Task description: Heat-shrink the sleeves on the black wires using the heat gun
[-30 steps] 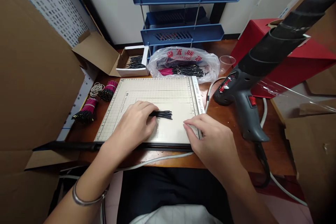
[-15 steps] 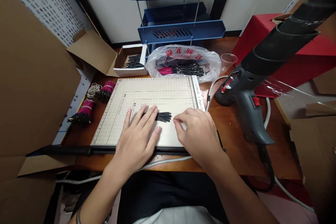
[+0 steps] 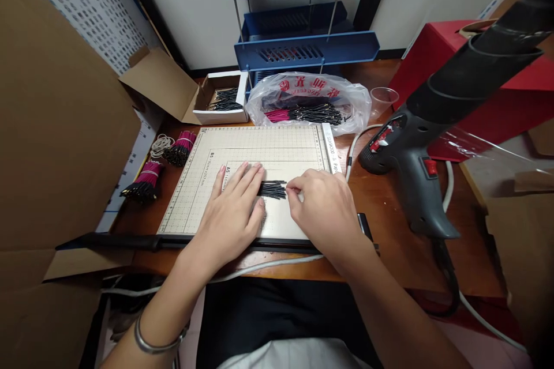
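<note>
A sheaf of thin black wire-like pieces lies on the cream, grid-printed board of a paper cutter. My left hand rests flat over the sheaf's left part, fingers stretched out, hiding that end. At the sheaf's right tips, my right hand has thumb and forefinger pinched together. The upper piece in the sheaf reaches to those fingertips, and its end is hidden there. Along the board's near edge runs the cutter's black handle.
Two magenta-and-black bundles sit left of the board. Behind it are a white box of black pieces, a plastic bag with more, and a blue rack. A grey heat gun stands at right, beside a red box.
The whole view has shifted slightly. My right hand's pinched fingertips have come left to the tips of the black pieces, closing a small gap. My left hand stays flat on them.
</note>
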The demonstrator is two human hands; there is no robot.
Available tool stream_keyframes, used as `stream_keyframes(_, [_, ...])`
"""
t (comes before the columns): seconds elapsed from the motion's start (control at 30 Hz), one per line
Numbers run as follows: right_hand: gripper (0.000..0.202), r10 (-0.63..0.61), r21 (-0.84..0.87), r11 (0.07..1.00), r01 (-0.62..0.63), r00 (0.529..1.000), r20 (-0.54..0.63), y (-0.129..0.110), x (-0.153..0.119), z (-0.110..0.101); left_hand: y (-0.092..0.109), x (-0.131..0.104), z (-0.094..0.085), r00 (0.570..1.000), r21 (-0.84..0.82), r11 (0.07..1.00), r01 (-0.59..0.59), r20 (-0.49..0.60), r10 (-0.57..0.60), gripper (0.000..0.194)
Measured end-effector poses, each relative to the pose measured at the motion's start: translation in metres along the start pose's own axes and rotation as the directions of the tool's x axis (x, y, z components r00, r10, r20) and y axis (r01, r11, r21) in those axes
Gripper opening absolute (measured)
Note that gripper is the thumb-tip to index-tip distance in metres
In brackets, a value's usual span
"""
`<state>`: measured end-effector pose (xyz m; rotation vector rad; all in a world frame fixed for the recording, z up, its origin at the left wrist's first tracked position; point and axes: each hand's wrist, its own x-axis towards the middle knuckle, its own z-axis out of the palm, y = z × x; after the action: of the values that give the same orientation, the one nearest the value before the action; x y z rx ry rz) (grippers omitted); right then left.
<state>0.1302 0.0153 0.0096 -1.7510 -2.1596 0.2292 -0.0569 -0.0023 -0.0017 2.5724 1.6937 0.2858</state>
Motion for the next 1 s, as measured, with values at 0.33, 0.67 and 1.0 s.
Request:
stream_keyframes(0.33, [0.026,0.008,0.007,1.000,-0.008,1.000,0.010,-0.003,0.007,0.002,0.001,0.000,0.001,0.998,-0.057,0.998,0.013,-0.055,-0.016,0.047])
stream_keyframes(0.67, [0.017,0.023,0.068,0.998,-0.017,0.997,-0.077,0.010,-0.019,0.004,-0.003,0.000,0.001,0.989,-0.127,0.992,0.003,-0.148,-0.021,0.036])
stream_keyframes(1.0, [0.015,-0.096,0.097,0.989,0.109,0.987,-0.129,0.010,-0.061,0.000,-0.024,0.014,-0.017,0.998,-0.231,0.972,-0.050,-0.044,0.041,0.029])
